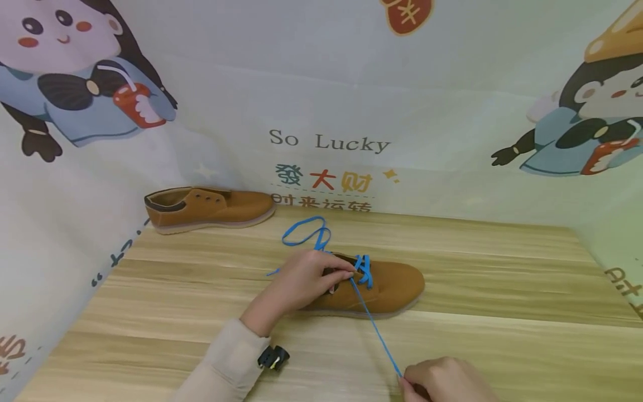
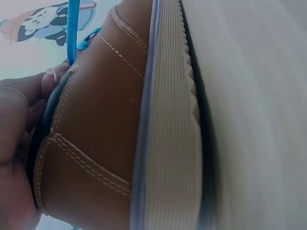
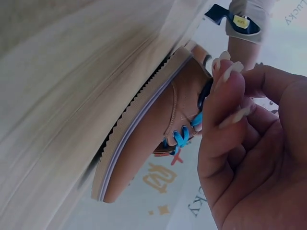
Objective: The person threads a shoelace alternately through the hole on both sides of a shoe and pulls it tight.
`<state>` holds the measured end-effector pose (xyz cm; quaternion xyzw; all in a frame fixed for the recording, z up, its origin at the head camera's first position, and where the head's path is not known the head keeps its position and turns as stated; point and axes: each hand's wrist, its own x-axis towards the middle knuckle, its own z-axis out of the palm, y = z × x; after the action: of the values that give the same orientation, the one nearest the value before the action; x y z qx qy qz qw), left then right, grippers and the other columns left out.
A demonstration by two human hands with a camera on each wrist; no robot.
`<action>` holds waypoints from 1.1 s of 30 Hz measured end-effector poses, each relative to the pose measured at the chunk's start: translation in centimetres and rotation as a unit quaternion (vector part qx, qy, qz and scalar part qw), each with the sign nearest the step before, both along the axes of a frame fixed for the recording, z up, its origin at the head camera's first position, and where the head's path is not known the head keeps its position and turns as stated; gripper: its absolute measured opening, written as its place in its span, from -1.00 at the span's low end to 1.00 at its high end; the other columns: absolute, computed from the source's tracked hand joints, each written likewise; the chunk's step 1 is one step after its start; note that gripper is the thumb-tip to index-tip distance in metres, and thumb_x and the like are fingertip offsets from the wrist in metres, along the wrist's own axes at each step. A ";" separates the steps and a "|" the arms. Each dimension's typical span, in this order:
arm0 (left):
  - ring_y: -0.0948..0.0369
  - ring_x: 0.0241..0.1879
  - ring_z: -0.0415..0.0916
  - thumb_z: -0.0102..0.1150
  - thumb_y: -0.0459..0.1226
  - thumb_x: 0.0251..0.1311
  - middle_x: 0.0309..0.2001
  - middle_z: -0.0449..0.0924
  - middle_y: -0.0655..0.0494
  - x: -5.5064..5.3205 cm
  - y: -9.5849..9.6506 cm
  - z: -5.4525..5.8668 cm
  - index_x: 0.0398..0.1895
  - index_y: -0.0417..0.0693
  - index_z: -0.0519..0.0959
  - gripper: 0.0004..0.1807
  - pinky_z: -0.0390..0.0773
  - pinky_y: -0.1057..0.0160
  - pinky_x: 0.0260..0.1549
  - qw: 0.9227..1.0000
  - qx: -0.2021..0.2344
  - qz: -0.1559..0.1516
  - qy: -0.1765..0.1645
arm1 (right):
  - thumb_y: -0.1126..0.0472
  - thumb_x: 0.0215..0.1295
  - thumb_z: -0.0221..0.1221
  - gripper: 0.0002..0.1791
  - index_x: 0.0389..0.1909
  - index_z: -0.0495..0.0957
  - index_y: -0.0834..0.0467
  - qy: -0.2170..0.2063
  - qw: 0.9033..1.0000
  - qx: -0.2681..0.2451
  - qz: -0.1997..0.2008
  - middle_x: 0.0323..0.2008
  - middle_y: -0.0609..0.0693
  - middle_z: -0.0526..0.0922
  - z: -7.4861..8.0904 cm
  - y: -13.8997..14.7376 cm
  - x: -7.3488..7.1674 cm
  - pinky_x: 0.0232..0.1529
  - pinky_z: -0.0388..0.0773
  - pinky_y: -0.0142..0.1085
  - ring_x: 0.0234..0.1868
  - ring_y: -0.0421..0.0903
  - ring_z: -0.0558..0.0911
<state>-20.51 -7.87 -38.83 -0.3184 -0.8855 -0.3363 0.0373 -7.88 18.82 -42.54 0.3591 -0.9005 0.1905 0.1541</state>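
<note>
A brown shoe (image 1: 399, 287) lies sole down on the wooden tabletop, its toe to the right. Blue lace (image 1: 366, 272) crosses its front eyelets. Over the shoe's opening, my left hand (image 1: 303, 279) pinches the edge of the eyelet flap, close to where one lace strand comes out; the left wrist view shows the thumb at the flap (image 2: 67, 88). That strand (image 1: 377, 328) runs taut toward the front edge, where my right hand (image 1: 447, 382) pinches it between thumb and fingers. Loose blue lace (image 1: 321, 240) lies looped behind the left hand.
A second brown shoe (image 1: 236, 209), with no lace in its eyelets, stands at the back left of the tabletop (image 1: 502, 268). A printed cloth backdrop (image 1: 452, 123) rises behind and at both sides. A black device (image 1: 273, 357) is strapped on the left wrist.
</note>
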 end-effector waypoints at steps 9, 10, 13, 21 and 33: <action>0.44 -0.63 0.34 0.30 -0.20 0.32 -0.49 0.70 0.29 -0.4 0.9 0.0 -0.14 0.04 0.79 -0.85 0.39 0.43 -0.55 0.998 0.010 0.018 -0.054 | 0.13 0.27 0.29 -0.50 -0.79 0.27 -0.11 -0.124 0.991 0.053 0.000 -0.72 -0.46 0.07 1.3 0.1 -1.2 -0.66 0.01 -0.65 -0.66 -0.58 0.03; 0.43 -0.63 0.34 0.31 -0.20 0.32 -0.46 0.71 0.29 -0.4 0.9 0.1 -0.16 0.04 0.79 -0.86 0.40 0.43 -0.56 0.998 0.010 0.020 -0.055 | 0.12 0.29 0.28 -0.51 -0.78 0.29 -0.10 -0.145 0.988 0.059 0.004 -0.72 -0.46 0.08 1.4 0.0 -1.4 -0.66 0.03 -0.63 -0.67 -0.56 0.06; 0.41 -0.63 0.33 0.32 -0.18 0.31 -0.47 0.70 0.31 -0.4 1.0 0.1 -0.18 0.07 0.79 -0.87 0.37 0.42 -0.60 0.997 0.011 0.027 -0.068 | 0.09 0.34 0.26 -0.54 -0.75 0.34 -0.11 -0.191 0.979 0.073 0.013 -0.73 -0.45 0.12 1.7 -0.5 -2.0 -0.66 0.07 -0.58 -0.67 -0.53 0.12; 0.39 -0.64 0.34 0.34 -0.21 0.28 -0.44 0.72 0.28 -0.4 0.9 0.2 -0.20 0.06 0.79 -0.89 0.37 0.41 -0.62 0.995 0.032 0.018 -0.089 | 0.06 0.29 0.32 -0.78 -0.57 0.62 -0.15 -0.187 0.977 0.097 0.029 -0.70 -0.44 0.34 3.0 -1.8 -3.8 -0.58 0.24 -0.54 -0.63 -0.49 0.25; 0.40 -0.66 0.31 0.33 -0.23 0.29 -0.49 0.68 0.24 -0.7 0.8 0.1 -0.19 -0.01 0.79 -0.88 0.33 0.42 -0.65 0.994 0.048 0.008 -0.100 | 0.10 0.43 0.22 -0.83 -0.34 0.71 0.04 -0.208 0.978 0.019 -0.030 -0.58 -0.22 0.64 9.3 -3.7 -8.4 -0.53 0.42 -0.46 -0.59 -0.41 0.44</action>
<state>-21.20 -7.07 -38.70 -0.2737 -0.8703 -0.4080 -0.0330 -16.31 15.13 -33.24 0.2873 -0.9267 0.2394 -0.0377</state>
